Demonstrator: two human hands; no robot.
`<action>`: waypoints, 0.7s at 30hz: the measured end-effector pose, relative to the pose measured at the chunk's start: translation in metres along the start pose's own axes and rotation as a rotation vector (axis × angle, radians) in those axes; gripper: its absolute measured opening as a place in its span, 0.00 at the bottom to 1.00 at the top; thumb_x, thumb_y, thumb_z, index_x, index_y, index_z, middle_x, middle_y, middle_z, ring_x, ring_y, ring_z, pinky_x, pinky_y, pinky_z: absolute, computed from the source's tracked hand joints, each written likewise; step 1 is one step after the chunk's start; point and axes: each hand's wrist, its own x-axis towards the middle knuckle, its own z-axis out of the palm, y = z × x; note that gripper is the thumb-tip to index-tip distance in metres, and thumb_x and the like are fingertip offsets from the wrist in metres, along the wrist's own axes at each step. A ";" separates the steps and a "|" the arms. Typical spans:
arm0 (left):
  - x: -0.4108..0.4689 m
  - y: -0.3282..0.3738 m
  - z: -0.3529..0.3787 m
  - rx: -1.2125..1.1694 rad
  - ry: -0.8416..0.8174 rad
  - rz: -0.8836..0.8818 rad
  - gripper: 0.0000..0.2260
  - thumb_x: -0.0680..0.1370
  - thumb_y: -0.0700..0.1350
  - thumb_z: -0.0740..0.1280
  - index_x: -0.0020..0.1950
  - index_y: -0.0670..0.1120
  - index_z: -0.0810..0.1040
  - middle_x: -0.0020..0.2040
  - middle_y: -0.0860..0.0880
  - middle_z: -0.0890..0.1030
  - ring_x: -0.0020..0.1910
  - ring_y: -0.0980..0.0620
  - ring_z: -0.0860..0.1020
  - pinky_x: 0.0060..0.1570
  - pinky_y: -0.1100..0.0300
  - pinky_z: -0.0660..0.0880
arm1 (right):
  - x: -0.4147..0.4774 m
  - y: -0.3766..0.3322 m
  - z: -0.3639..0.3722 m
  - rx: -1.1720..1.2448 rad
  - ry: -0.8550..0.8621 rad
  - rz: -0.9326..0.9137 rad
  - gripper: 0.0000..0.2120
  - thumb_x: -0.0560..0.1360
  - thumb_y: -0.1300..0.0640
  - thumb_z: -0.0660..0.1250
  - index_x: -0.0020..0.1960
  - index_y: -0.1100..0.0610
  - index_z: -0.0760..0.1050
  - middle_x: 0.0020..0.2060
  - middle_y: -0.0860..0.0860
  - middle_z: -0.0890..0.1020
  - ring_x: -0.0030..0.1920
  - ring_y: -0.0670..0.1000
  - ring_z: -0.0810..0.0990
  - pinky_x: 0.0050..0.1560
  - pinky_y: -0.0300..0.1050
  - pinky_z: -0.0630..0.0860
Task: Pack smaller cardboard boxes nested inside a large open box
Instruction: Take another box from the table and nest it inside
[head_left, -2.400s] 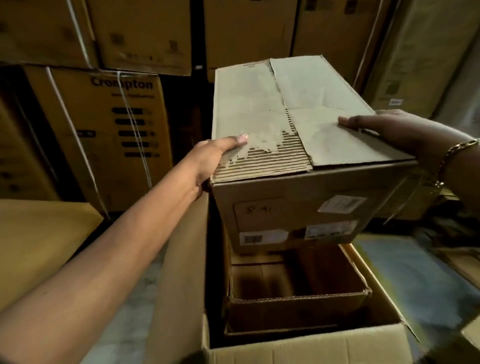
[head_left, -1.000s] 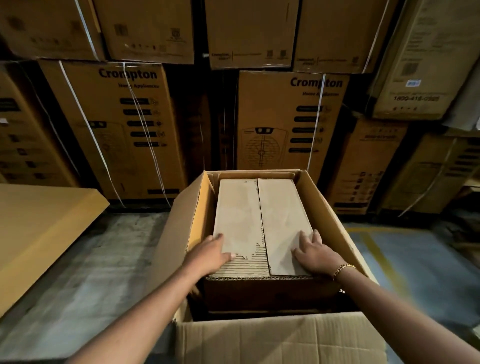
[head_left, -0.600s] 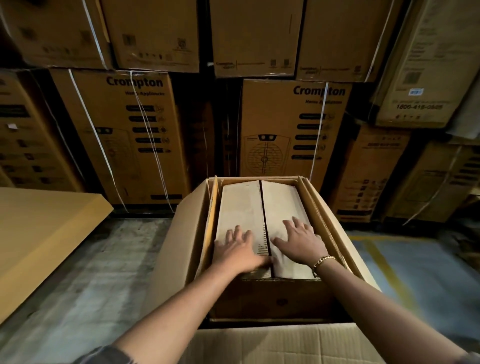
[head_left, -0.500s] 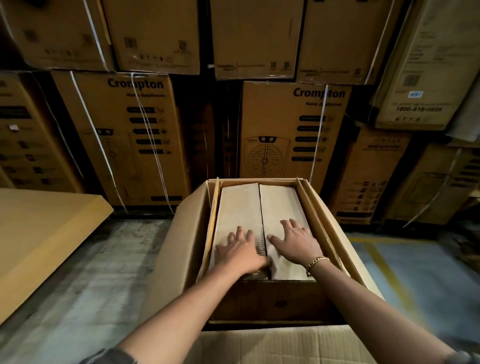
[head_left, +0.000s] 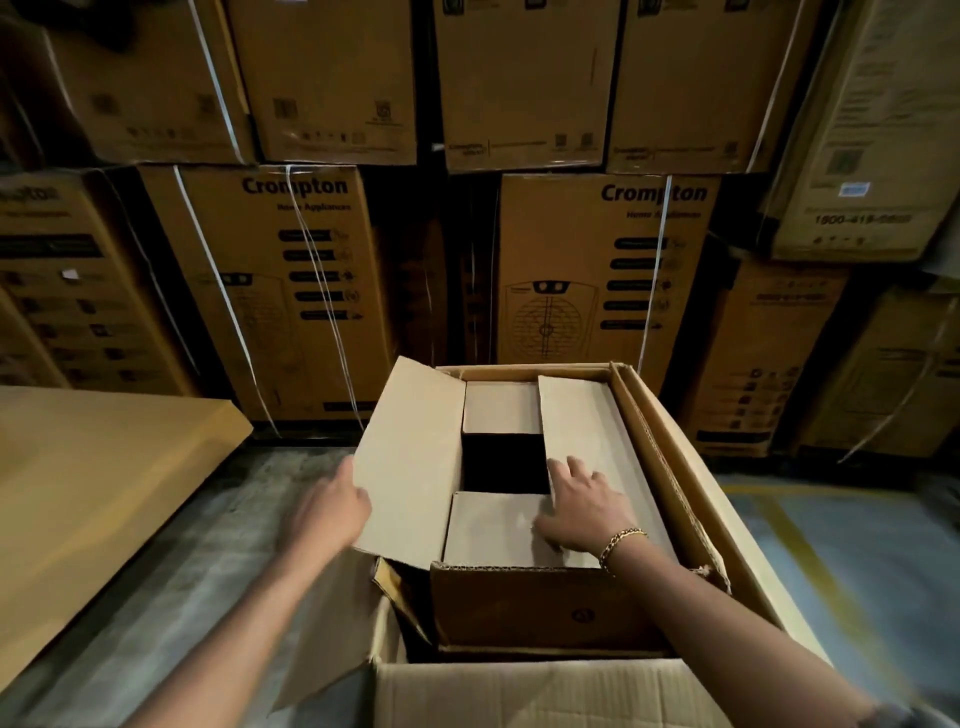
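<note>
Smaller box (head_left: 540, 608) inside large box (head_left: 519, 693), left hand (head_left: 327, 512) holding left flap (head_left: 410, 462) up — right hand (head_left: 582, 514) flat on right flap (head_left: 587, 431)

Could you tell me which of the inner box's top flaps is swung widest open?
The long left cardboard flap, held up by the left hand; the short end flaps lie flat.

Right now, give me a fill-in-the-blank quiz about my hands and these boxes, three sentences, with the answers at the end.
1. The left hand holds a flap of the small box, which sits ____ the big box.
2. The right hand lies flat on top of the small box, with a gold ____ on its wrist.
3. The stacked cartons behind carry the printed name ____.

Answers: inside; bracelet; Crompton
</note>
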 end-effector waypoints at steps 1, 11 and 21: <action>-0.006 -0.006 0.011 0.073 0.047 0.013 0.22 0.84 0.46 0.56 0.77 0.46 0.61 0.53 0.47 0.79 0.36 0.54 0.77 0.26 0.63 0.71 | 0.000 -0.001 0.002 -0.026 -0.012 0.000 0.37 0.72 0.42 0.63 0.77 0.50 0.56 0.73 0.54 0.66 0.69 0.61 0.69 0.59 0.61 0.77; -0.009 0.033 0.033 0.550 0.097 0.394 0.24 0.78 0.54 0.56 0.72 0.49 0.73 0.77 0.44 0.67 0.79 0.42 0.58 0.78 0.41 0.43 | -0.009 0.027 -0.085 -0.101 0.145 -0.086 0.21 0.72 0.48 0.61 0.65 0.47 0.71 0.58 0.47 0.77 0.58 0.53 0.80 0.45 0.48 0.76; 0.010 0.028 0.046 0.537 0.073 0.232 0.38 0.76 0.71 0.48 0.79 0.51 0.61 0.82 0.41 0.55 0.80 0.37 0.50 0.75 0.35 0.44 | -0.034 0.154 -0.103 -0.355 0.050 0.226 0.17 0.77 0.52 0.58 0.63 0.51 0.75 0.66 0.52 0.74 0.65 0.55 0.74 0.63 0.54 0.75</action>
